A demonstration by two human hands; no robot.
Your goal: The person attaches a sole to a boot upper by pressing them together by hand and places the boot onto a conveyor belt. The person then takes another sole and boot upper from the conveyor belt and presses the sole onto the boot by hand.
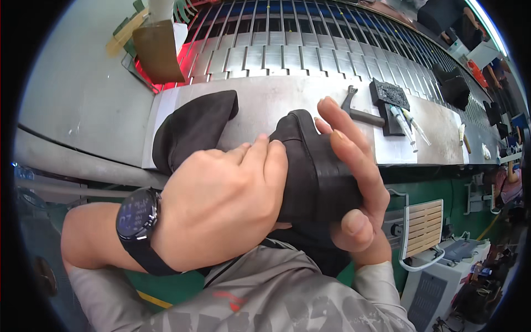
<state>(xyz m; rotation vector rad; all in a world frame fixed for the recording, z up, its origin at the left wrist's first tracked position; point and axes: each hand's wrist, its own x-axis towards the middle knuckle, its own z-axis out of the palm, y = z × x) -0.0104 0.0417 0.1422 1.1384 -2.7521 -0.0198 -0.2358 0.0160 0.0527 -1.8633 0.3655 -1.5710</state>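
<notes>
We see a black suede boot (310,166) held up in front of the chest, above the near edge of the metal tabletop (265,105). Its long axis runs from the lower right up toward the upper left, with the shaft (193,130) drooping away onto the tabletop at the left. Our left hand (221,205) is clamped over the boot's middle, fingers curled on top. Our right hand (354,182) cradles it from the right side, fingers spread along the upper and thumb pressed against the lower end. A black wristwatch (138,218) sits on the left wrist. Farther right on the tabletop lie a hammer (359,113), a dark block (390,94) and two tubes (406,124). Beyond them runs a slatted conveyor (310,50).
</notes>
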